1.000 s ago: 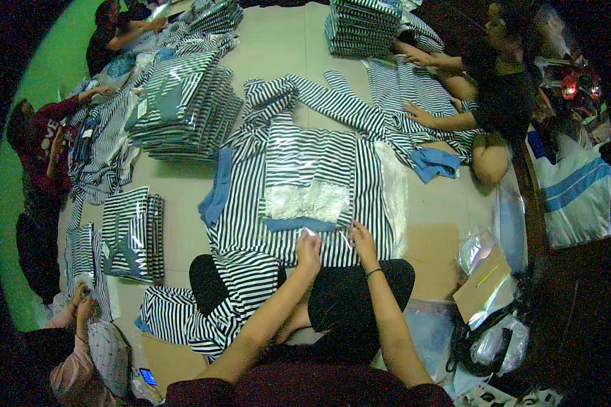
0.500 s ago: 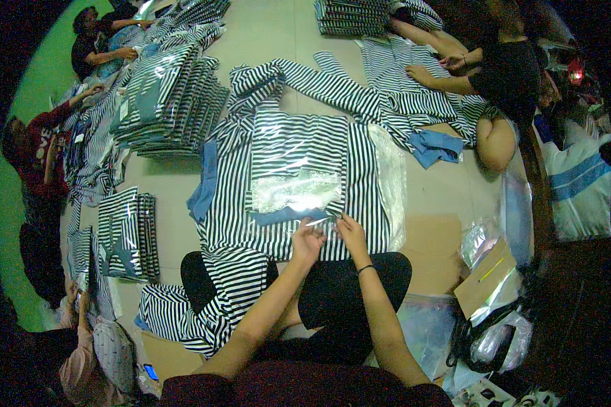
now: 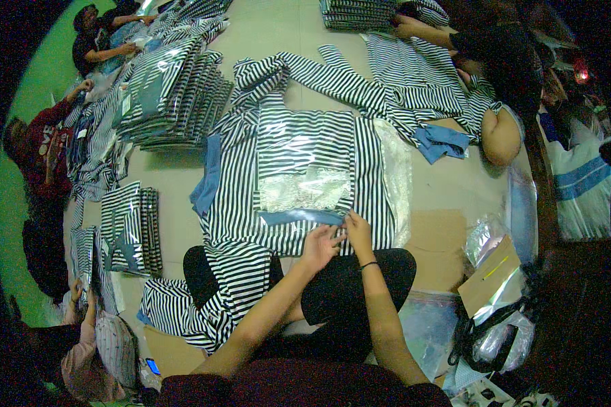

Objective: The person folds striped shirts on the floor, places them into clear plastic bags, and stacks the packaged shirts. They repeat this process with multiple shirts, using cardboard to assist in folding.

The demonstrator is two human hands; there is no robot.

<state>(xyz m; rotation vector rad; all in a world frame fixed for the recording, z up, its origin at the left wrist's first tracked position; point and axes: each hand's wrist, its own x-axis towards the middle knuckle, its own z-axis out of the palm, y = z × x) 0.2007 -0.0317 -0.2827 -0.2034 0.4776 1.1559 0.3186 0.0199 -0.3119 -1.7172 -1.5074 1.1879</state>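
Note:
In front of me a folded striped garment in a clear plastic bag [image 3: 305,142] lies flat, with white lace [image 3: 304,191] and a blue cloth edge [image 3: 292,218] at its near end. It rests on an unfolded black-and-white striped garment [image 3: 234,197], whose one sleeve runs over my leg. My right hand [image 3: 358,234] pinches the bag's near right corner. Just left of it, my left hand [image 3: 320,247] has its fingers stretched and apart, close below the bag's near edge, and seems to hold nothing.
Tall stacks of bagged striped garments [image 3: 159,98] stand at far left, with a smaller stack [image 3: 125,230] nearer. Co-workers sit along the left and at far right among loose striped garments [image 3: 414,74]. Cardboard [image 3: 436,251] and plastic bags [image 3: 424,325] lie at my right.
My left hand has drawn slightly right and nearer to me, its fingers spreading. My right hand stays at the bag's corner. The far-right co-worker's hands have moved from the garment toward the far stack.

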